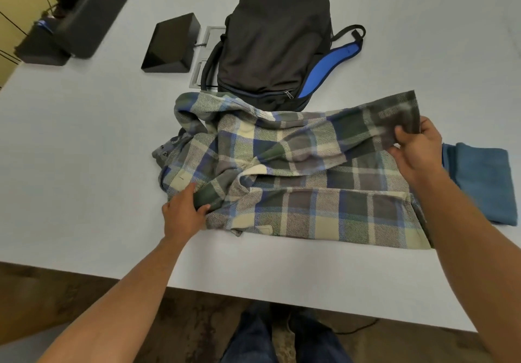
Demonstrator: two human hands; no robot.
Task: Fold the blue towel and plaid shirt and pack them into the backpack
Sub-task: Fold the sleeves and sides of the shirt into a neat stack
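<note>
- Bare pale grey counter [84,165] lies left of the rumpled green, blue and cream plaid flannel shirt [296,182] near its front edge.
- Left hand [183,210] has its grip clamped on a shirt fold; right hand [417,148] pinches a lifted sleeve.
- Folded blue terry towel [485,182] lies rightward.
- Black fabric backpack [276,41] lies beyond, zipper gaping, contents unseen.

Both grips [184,210] [417,142] apparently pinching.

Light: bright, even, from overhead; shadows soft.
Blur: motion smear on the right hand [417,148].
Distortion: wide-angle bending at the edges.
</note>
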